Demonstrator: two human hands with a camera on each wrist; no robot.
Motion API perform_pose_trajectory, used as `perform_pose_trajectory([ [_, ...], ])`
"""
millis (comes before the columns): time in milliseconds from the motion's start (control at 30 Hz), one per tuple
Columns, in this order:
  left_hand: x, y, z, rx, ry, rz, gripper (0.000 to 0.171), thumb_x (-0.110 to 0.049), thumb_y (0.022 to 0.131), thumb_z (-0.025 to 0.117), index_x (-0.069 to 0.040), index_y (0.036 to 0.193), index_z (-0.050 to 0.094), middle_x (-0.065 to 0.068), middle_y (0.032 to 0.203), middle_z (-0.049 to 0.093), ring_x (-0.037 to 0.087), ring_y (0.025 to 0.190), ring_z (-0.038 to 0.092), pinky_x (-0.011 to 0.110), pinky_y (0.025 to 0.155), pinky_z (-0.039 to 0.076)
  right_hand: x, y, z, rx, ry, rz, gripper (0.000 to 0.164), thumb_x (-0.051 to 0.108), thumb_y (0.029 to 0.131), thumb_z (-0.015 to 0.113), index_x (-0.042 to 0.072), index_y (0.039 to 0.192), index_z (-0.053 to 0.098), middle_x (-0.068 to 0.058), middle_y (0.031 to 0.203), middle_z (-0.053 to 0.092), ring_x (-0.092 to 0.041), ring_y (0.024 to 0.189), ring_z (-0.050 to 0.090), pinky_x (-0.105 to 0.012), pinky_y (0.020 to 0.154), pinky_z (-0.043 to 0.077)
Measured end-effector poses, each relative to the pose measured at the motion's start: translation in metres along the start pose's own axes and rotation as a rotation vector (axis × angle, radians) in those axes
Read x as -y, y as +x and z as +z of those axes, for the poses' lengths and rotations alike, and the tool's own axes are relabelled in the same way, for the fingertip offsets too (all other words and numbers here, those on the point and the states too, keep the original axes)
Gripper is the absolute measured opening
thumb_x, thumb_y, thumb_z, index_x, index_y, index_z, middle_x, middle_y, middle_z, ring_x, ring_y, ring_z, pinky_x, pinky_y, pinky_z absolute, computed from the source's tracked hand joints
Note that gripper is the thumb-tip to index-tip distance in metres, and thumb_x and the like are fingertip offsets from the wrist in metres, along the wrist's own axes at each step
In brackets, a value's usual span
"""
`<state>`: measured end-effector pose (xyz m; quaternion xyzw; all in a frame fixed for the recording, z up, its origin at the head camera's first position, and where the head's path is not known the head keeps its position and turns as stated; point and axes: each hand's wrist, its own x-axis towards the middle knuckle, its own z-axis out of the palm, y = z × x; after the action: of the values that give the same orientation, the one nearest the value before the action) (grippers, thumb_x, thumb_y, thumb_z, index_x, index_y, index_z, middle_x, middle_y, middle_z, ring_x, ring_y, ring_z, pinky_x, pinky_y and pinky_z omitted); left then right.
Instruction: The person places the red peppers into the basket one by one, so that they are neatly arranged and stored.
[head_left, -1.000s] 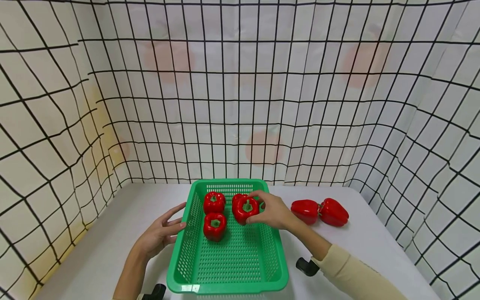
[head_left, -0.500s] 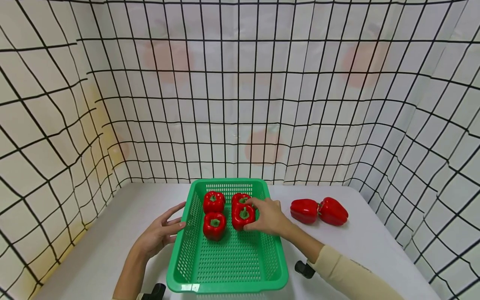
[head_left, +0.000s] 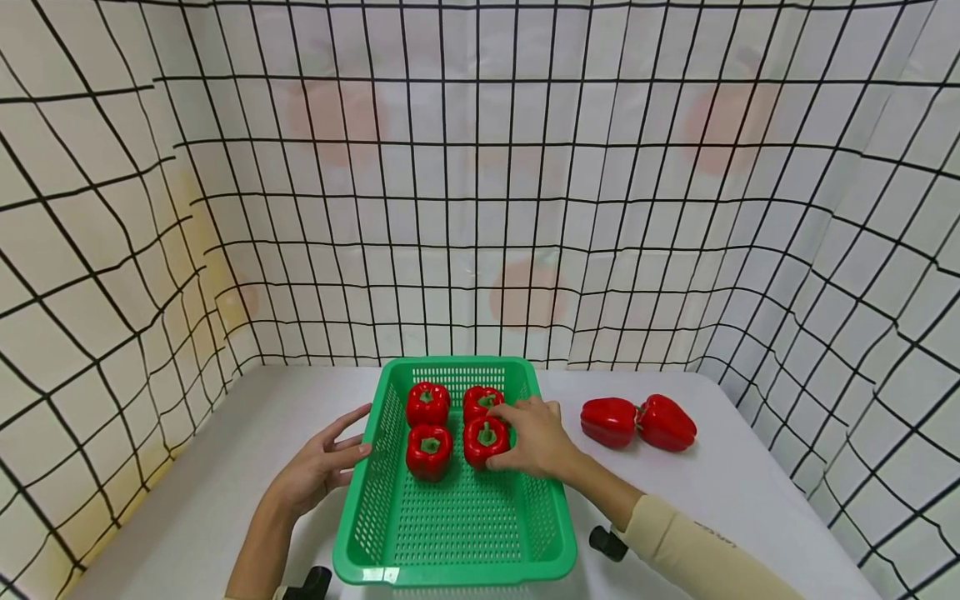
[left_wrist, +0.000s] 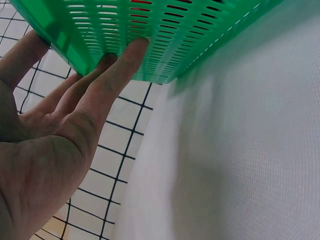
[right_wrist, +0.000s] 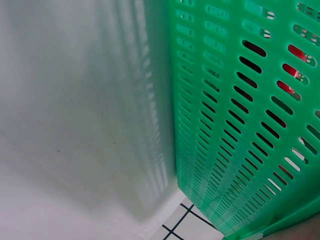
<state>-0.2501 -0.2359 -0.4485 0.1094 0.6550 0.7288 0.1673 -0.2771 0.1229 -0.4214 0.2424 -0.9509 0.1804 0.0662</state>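
In the head view, a green perforated basket [head_left: 453,575] holds several red bell peppers standing stem up. My right hand [head_left: 536,437] reaches over its right rim and grips the front right bell pepper [head_left: 480,454] between fingers and thumb. Behind that one, close against it, stands another bell pepper [head_left: 476,402], partly covered by my fingers. Two more, a rear bell pepper [head_left: 427,400] and a front bell pepper [head_left: 427,462], form the left column. My left hand [head_left: 318,471] rests extended fingers against the basket's left side; the left wrist view shows fingertips [left_wrist: 135,47] on the slotted wall.
Two bell peppers lie on their sides on the white table [head_left: 645,500] right of the basket: a left one [head_left: 609,422] and a right one [head_left: 666,423]. White walls with a black grid [head_left: 480,225] enclose the table. The right wrist view mostly shows the basket's outer wall [right_wrist: 225,135].
My right hand has brought the held bell pepper down and nearer to me, into place in front of the rear right one. The left hand stays where it was.
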Motion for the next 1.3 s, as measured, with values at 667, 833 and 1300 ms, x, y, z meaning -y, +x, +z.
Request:
perform_pose_trajectory([
  [667, -0.0008, 0.0008, -0.0002, -0.021, -0.007, -0.017, 0.079, -0.010, 0.100, 0.063, -0.022, 0.163, 0.017, 0.020, 0.154, 0.049, 0.037, 0.117, 0.069, 0.050, 0.094, 0.057, 0.0044, -0.0024, -0.0014, 0.020, -0.058, -0.011, 0.068, 0.052, 0.074, 0.085, 0.018, 0.130, 0.068, 0.000, 0.110, 0.075, -0.012, 0.089, 0.044, -0.038, 0.078, 0.029],
  [833, -0.0016, 0.0005, 0.0006, -0.007, 0.003, -0.005, 0.080, -0.010, 0.100, 0.062, -0.019, 0.164, 0.015, 0.022, 0.154, 0.048, 0.037, 0.117, 0.069, 0.050, 0.094, 0.058, 0.0038, -0.0018, -0.0001, 0.020, -0.069, -0.016, 0.065, 0.050, 0.073, 0.085, 0.017, 0.127, 0.069, -0.001, 0.109, 0.076, -0.013, 0.087, 0.044, -0.039, 0.077, 0.029],
  [1300, -0.0007, 0.0003, 0.0003, -0.011, 0.003, -0.013, 0.079, -0.011, 0.101, 0.062, -0.020, 0.164, 0.016, 0.023, 0.155, 0.045, 0.038, 0.118, 0.068, 0.051, 0.095, 0.057, 0.0063, -0.0025, -0.0008, 0.035, -0.087, 0.002, 0.062, 0.050, 0.074, 0.083, 0.015, 0.122, 0.071, 0.000, 0.101, 0.076, -0.013, 0.087, 0.044, -0.038, 0.076, 0.028],
])
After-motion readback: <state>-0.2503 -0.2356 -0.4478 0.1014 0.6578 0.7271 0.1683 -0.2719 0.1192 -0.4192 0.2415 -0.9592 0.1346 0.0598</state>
